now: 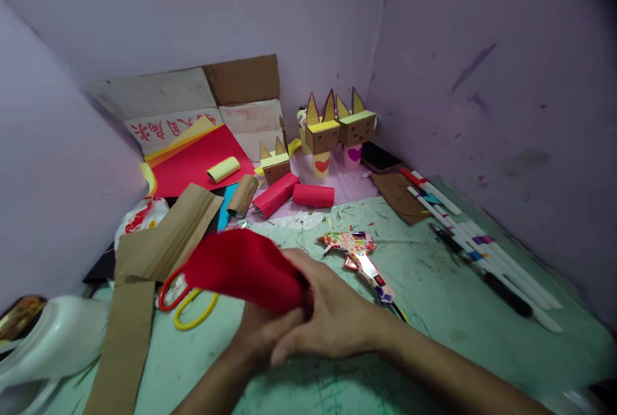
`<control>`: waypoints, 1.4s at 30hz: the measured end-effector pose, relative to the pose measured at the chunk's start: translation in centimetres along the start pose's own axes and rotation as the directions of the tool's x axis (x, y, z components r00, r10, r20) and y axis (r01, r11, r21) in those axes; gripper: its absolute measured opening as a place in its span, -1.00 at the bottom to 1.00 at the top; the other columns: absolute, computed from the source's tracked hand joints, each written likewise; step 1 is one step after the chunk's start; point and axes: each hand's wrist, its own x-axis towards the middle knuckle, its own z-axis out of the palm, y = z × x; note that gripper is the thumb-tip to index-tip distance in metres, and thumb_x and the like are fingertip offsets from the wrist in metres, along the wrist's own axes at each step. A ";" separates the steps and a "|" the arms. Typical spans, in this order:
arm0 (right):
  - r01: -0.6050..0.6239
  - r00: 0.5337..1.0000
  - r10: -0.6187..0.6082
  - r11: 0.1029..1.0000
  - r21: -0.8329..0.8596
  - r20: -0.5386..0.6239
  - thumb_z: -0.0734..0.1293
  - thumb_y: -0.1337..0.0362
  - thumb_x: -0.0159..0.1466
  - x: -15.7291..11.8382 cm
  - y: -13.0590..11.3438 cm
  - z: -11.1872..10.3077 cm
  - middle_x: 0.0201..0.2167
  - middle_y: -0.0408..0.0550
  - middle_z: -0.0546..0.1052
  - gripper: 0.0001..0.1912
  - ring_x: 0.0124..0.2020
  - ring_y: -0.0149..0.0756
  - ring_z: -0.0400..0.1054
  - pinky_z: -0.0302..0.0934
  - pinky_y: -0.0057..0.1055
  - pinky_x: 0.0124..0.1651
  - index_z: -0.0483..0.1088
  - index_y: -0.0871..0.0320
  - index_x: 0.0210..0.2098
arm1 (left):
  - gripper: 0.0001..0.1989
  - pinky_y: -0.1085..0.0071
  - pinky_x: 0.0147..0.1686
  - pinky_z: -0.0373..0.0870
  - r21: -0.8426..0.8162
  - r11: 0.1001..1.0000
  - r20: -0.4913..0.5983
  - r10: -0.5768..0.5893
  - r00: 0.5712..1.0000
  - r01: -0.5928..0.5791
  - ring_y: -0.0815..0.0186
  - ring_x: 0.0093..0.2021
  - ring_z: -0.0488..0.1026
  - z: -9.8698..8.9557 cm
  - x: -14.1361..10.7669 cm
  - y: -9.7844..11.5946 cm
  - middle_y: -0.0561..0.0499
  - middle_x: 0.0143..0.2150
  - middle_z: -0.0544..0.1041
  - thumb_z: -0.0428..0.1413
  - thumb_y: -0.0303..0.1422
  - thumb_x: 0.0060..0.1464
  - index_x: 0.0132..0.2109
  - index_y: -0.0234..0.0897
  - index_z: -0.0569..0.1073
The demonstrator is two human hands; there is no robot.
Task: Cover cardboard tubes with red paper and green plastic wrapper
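Note:
A piece of red paper (245, 267) is bent into a curve between my two hands, above the near middle of the table. My right hand (335, 312) wraps round its right end, thumb toward me. Mostly hidden under the paper, my left hand (263, 331) grips it from below. Whether anything is inside the curl cannot be seen. To the right of my hands lies a flower-patterned glue gun (359, 257). Scissors (195, 306) with red and yellow handles lie just left of the paper. Beyond are two red-covered tubes (277, 196).
Cardboard animal figures (322, 139) stand at the back by the wall. Red sheets (197, 167) and a cardboard box (245, 81) are at the back left. Brown cardboard strips (128, 338) and a white bottle (72, 331) lie left. Several markers (482, 254) lie right.

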 end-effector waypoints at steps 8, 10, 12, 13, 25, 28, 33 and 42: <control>-0.100 0.888 0.282 0.890 0.446 -0.363 0.42 0.16 0.08 0.7 0.8 -1.0 -0.39 -0.14 0.47 -0.78 -0.34 -0.35 0.38 0.28 -0.34 -0.21 0.37 0.12 -0.36 | -0.71 0.29 -0.16 0.48 -0.646 0.760 -0.078 0.024 0.997 -0.069 0.32 -0.35 0.45 -0.5 2.3 5.2 0.03 -0.40 0.43 0.22 -0.54 -0.31 -0.31 -0.34 0.43; -0.109 0.910 0.225 0.940 0.322 -0.349 0.43 0.29 0.02 0.6 1.0 -0.3 -0.39 -0.15 0.47 -0.80 -0.35 -0.34 0.37 0.27 -0.36 -0.24 0.37 0.13 -0.37 | -0.72 0.28 -0.15 0.48 -0.682 0.730 -0.061 0.012 0.998 -0.050 0.32 -0.34 0.44 -0.5 2.4 5.0 0.03 -0.40 0.42 0.21 -0.54 -0.28 -0.29 -0.35 0.42; -0.062 0.924 0.109 0.989 0.137 -0.366 0.41 0.41 -0.02 0.5 1.1 0.4 -0.35 -0.14 0.48 -0.76 -0.29 -0.30 0.37 0.26 -0.33 -0.20 0.38 0.11 -0.34 | -0.72 0.29 -0.17 0.47 -0.712 0.702 -0.041 -0.012 0.999 -0.021 0.33 -0.34 0.44 -0.3 2.4 4.6 0.04 -0.41 0.41 0.20 -0.55 -0.27 -0.29 -0.35 0.41; -0.035 0.923 0.050 0.998 0.045 -0.382 0.40 0.45 -0.04 0.4 1.2 0.8 -0.33 -0.14 0.48 -0.73 -0.29 -0.30 0.37 0.26 -0.33 -0.19 0.38 0.11 -0.33 | -0.72 0.29 -0.17 0.47 -0.725 0.689 -0.035 -0.029 0.999 -0.006 0.33 -0.35 0.44 -0.1 2.4 4.5 0.04 -0.41 0.41 0.20 -0.55 -0.27 -0.29 -0.35 0.40; 0.195 0.905 -0.326 0.889 -0.415 -0.274 0.33 0.43 -0.08 1.6 2.7 0.9 0.10 0.16 0.20 -0.25 0.14 -0.03 0.13 0.09 -0.09 0.17 0.07 0.14 0.11 | -0.69 0.32 -0.03 0.41 -0.751 0.633 0.196 -0.057 0.979 0.187 0.28 -0.27 0.50 -0.1 2.3 2.7 -0.03 -0.33 0.52 0.22 -0.51 -0.21 -0.22 -0.34 0.44; 0.320 0.911 -0.393 0.866 -0.385 -0.126 0.34 0.43 -0.12 1.8 2.8 0.3 0.10 0.17 0.20 -0.19 0.14 -0.02 0.14 0.11 -0.11 0.16 0.06 0.15 0.13 | -0.72 0.38 0.00 0.41 -0.713 0.648 0.309 -0.051 0.950 0.267 0.27 -0.21 0.52 -0.5 2.1 2.5 -0.08 -0.28 0.57 0.21 -0.50 -0.17 -0.20 -0.34 0.48; 0.367 0.915 -0.401 0.879 -0.305 -0.052 0.35 0.43 -0.07 1.7 2.5 -0.1 0.04 0.08 0.28 -0.22 0.06 -0.09 0.23 0.17 -0.16 0.09 0.07 0.08 0.13 | -0.68 0.38 0.04 0.40 -0.673 0.683 0.405 0.017 0.914 0.285 0.25 -0.14 0.52 -0.8 2.0 2.6 -0.11 -0.20 0.60 0.19 -0.47 -0.12 -0.12 -0.40 0.51; 0.382 0.916 -0.401 0.852 -0.357 0.025 0.41 0.39 -0.12 1.5 2.2 -0.3 0.16 0.15 0.21 -0.04 0.18 0.01 0.11 0.04 -0.03 0.19 -0.03 0.07 0.23 | -0.68 0.41 0.05 0.37 -0.614 0.704 0.527 0.029 0.850 0.357 0.25 -0.07 0.51 -1.6 1.9 2.5 -0.11 -0.11 0.60 0.12 -0.49 -0.07 -0.10 -0.42 0.52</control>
